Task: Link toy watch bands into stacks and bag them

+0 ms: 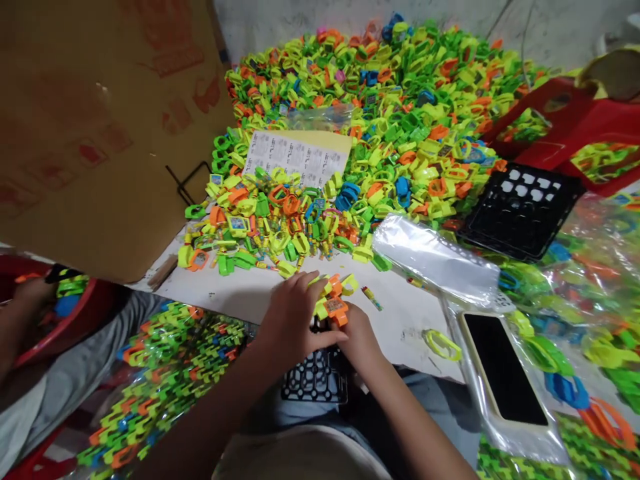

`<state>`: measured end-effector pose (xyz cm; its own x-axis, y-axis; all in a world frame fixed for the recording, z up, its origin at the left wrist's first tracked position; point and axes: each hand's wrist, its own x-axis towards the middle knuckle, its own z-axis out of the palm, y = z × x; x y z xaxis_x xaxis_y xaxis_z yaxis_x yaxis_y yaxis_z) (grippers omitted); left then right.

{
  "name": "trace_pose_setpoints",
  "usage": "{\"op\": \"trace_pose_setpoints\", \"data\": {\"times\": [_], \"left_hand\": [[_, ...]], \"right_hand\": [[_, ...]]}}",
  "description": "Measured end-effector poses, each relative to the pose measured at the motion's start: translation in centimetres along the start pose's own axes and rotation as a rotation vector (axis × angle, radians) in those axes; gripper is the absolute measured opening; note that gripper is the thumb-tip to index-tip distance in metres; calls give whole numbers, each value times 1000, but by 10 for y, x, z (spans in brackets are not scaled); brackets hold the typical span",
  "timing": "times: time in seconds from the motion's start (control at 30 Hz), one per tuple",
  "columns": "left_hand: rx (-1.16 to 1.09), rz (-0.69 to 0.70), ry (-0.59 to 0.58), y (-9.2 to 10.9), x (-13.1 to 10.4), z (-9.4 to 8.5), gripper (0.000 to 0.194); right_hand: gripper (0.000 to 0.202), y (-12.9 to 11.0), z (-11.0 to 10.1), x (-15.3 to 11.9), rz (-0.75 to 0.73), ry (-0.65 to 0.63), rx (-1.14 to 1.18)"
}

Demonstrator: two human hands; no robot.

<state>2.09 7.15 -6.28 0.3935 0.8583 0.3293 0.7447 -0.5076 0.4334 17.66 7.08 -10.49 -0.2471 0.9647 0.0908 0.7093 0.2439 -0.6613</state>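
Note:
My left hand point(293, 317) is curled around a small cluster of yellow and orange plastic toy watches point(336, 303) at the table's front edge. My right hand point(357, 337) is beside it, under the right side of the same cluster, with its fingers mostly hidden. Below both hands, a black perforated plastic tray point(315, 377) rests over my lap. Just beyond the hands lies a pile of green, yellow, orange and blue toy watches point(280, 220). A small tube with colored bits point(371, 298) lies to the right of my hands.
A large cardboard box point(110, 133) stands at left. Clear plastic bags point(435, 257), a phone point(503, 367), another black tray point(520, 210) and a red stool point(595, 127) are at right. Another person's arm point(23, 313) reaches by a red basin point(83, 320) at far left.

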Motion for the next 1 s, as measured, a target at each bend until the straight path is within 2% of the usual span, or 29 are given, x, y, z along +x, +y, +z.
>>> {"op": "trace_pose_setpoints", "data": {"times": [0.17, 0.33, 0.43, 0.53, 0.6, 0.67, 0.7, 0.73, 0.8, 0.83, 0.87, 0.93, 1.0], "left_hand": [[61, -95, 2, 10, 9, -1, 56], [186, -149, -20, 16, 14, -1, 48], [228, -162, -17, 22, 14, 4, 44], [220, -131, 10, 25, 9, 3, 46], [163, -105, 52, 18, 0, -7, 49], [101, -164, 145, -2, -13, -22, 48], [100, -259, 219, -18, -21, -30, 44], [123, -378, 317, -38, -29, -38, 39], [262, -702, 483, -84, -43, -52, 38], [310, -831, 497, -107, -49, -57, 44], [322, -892, 460, -128, -53, -60, 48], [321, -898, 427, -160, -59, -63, 48], [313, -873, 413, -177, -61, -62, 45]], "right_hand": [[19, -4, -3, 5, -2, -38, -54], [26, 15, 6, 4, 9, 29, 56], [30, 26, 10, 2, 53, 62, 34], [31, 33, 9, 3, 39, 9, 38], [34, 35, 5, 5, 38, -44, 57], [37, 35, 2, 6, 67, -36, 49], [39, 35, 0, 6, 87, -5, 40], [42, 34, 0, 6, 106, 35, 36], [44, 32, -1, 4, 134, 94, 44], [45, 31, -2, 3, 142, 102, 55], [45, 30, -2, 1, 147, 106, 68], [48, 28, -3, -6, 166, 147, 89], [52, 27, -4, -17, 189, 208, 113]]}}
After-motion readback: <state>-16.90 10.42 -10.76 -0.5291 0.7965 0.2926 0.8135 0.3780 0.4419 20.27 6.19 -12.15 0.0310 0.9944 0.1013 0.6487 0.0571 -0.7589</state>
